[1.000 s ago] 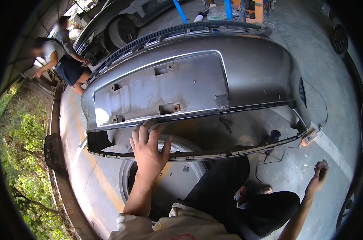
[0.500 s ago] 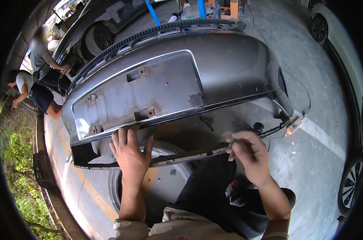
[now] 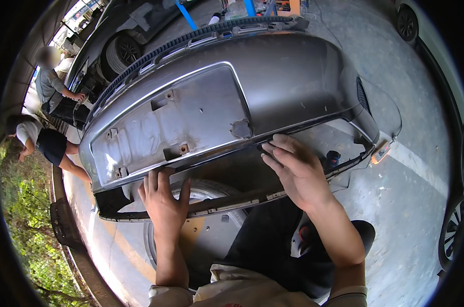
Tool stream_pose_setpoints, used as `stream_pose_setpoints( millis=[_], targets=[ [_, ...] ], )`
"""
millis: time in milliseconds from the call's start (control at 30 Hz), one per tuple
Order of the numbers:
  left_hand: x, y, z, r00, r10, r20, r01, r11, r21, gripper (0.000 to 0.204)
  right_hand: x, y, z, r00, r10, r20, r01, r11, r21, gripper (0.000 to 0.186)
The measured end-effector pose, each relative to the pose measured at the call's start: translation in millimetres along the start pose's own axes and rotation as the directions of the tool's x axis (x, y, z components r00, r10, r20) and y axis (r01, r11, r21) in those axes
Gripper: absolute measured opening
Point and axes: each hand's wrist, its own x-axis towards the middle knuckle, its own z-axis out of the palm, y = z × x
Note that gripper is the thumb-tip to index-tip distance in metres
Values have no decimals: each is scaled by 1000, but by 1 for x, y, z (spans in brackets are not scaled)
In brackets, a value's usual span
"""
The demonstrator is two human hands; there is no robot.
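Note:
A dark grey car bumper (image 3: 288, 66) lies across in front of me, with a recessed plate area and a long opening below it. My left hand (image 3: 165, 204) grips the bumper's lower edge, fingers hooked over it and thumb apart. Farther right, my right hand (image 3: 298, 171) has its fingers together against the same edge, fingertips touching the rim above the opening. Whatever lies under those fingertips is hidden. A dark patch (image 3: 240, 129) shows at the recess's lower right corner.
A wheel (image 3: 201, 190) lies beneath the bumper. An orange tool with a cord (image 3: 381, 152) rests on the floor at right. Two people (image 3: 50, 84) are at the far left, near a dark car (image 3: 134, 23). A white car (image 3: 436, 46) stands at the right.
My right hand has moved up and left from the opening onto the bumper's edge; a small tan thing at its fingers no longer shows. My left hand keeps its place on the edge.

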Motion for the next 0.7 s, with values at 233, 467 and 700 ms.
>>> stream_pose_setpoints(
  millis=[233,467,700],
  targets=[
    [-8,8,14,996,23,89,-16,997,-79,42,2,-1,-10,1000,-24,15,25,999,-46,50],
    [-2,34,18,959,0,283,48,986,-162,46,8,-10,-19,997,-49,62,57,989,-136,34],
    [-2,37,33,966,13,257,38,981,-192,49,14,-12,-22,993,-82,80,91,990,-106,10]
  ],
)
